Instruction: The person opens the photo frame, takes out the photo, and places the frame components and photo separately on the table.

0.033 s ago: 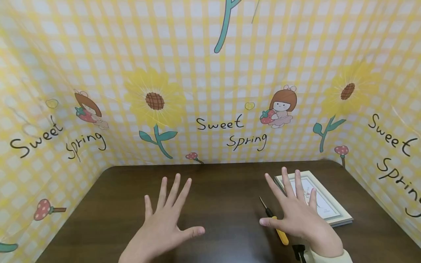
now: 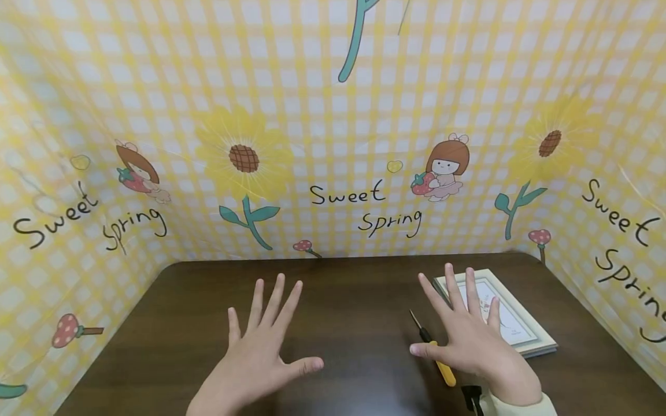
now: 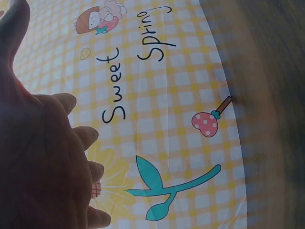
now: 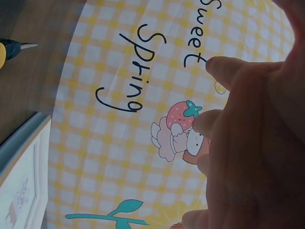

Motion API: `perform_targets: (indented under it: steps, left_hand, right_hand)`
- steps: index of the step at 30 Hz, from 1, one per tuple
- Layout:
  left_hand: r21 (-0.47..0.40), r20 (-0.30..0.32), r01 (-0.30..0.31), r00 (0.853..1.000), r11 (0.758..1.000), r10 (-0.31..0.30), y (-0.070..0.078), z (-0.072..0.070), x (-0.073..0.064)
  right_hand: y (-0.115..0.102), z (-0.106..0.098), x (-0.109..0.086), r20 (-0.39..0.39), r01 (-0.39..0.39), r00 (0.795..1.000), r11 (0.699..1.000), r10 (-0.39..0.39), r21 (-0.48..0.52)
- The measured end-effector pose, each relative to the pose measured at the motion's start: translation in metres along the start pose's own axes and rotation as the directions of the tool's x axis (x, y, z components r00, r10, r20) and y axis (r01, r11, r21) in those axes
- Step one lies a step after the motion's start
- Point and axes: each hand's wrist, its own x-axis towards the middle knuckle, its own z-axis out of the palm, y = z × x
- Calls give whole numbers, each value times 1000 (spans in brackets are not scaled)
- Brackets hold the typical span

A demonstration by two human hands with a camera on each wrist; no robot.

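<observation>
My left hand [image 2: 260, 352] is held over the left half of the dark table, palm down, its fingers spread and holding nothing. On the right, my other hand [image 2: 470, 341] is spread the same way and grips nothing. Under its thumb lies a screwdriver-like tool [image 2: 446, 372] with a yellow handle, a black collar and a thin pointed metal tip, partly covered. A cream picture frame [image 2: 524, 312] lies flat beneath and beyond the right fingers, which hide part of it. In the right wrist view, the tool's tip [image 4: 28, 46] and the frame's edge [image 4: 42, 157] show at the left.
The dark brown table [image 2: 354, 312] is bounded at the back and both sides by a yellow-checked sheet [image 2: 333, 138] with printed flowers and lettering. A small black object [image 2: 472, 396] sits beside the right wrist, by the pale sleeve [image 2: 525, 405].
</observation>
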Motion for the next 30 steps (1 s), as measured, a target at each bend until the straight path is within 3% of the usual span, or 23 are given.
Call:
perform_targets:
  steps: [12, 21, 30]
  left_hand:
    - [-23, 28, -1, 1000, 1000, 2, 4, 4, 0]
    - [-39, 91, -12, 996, 999, 16, 10, 15, 5]
    - [-80, 185, -21, 982, 997, 35, 13, 22, 13]
  right_hand:
    - [5, -3, 0, 14, -15, 1000, 1000, 15, 3]
    - [10, -5, 2, 37, -29, 999, 999, 28, 33]
    - [19, -13, 6, 55, -81, 996, 994, 77, 78]
